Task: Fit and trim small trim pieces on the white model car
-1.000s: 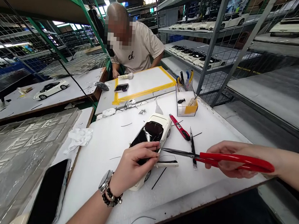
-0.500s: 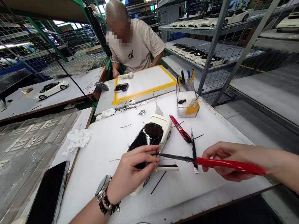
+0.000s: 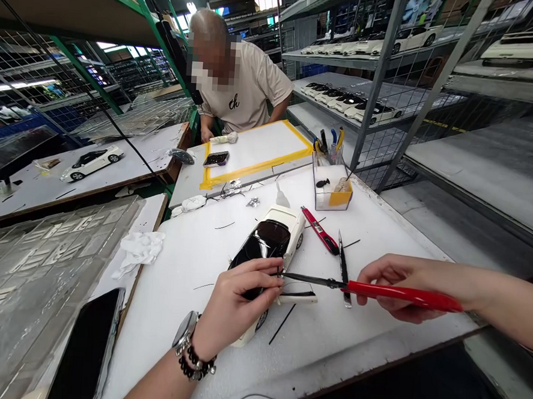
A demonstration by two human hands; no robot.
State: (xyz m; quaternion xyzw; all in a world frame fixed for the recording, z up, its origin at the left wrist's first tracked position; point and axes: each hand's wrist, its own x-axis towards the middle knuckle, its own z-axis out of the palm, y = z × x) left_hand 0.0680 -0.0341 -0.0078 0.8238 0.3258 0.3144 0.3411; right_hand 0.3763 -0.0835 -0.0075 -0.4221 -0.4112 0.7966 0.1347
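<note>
A white model car [image 3: 287, 228] with a black roof lies on the white worktable [image 3: 382, 230]. My left hand [image 3: 237, 303] rests on the car's near side, fingers pinched together on a thin black strip at the door. My right hand [image 3: 401, 286] grips red-handled scissors [image 3: 378, 289]; their thin black blades reach left and meet my left fingertips at the car. A small white car part with a black strip [image 3: 299, 296] lies just below the blades.
A red pen-like tool [image 3: 321, 230] and black tweezers [image 3: 344, 265] lie right of the car. A clear box of tools [image 3: 333, 188] stands behind. A phone [image 3: 83, 348] lies at the left, near a white cloth [image 3: 139, 246]. A person in a beige shirt [image 3: 246, 93] works opposite. Shelves hold more model cars.
The red scissor handles have closed together and my right hand has edged left. My left hand stays pinched at the car.
</note>
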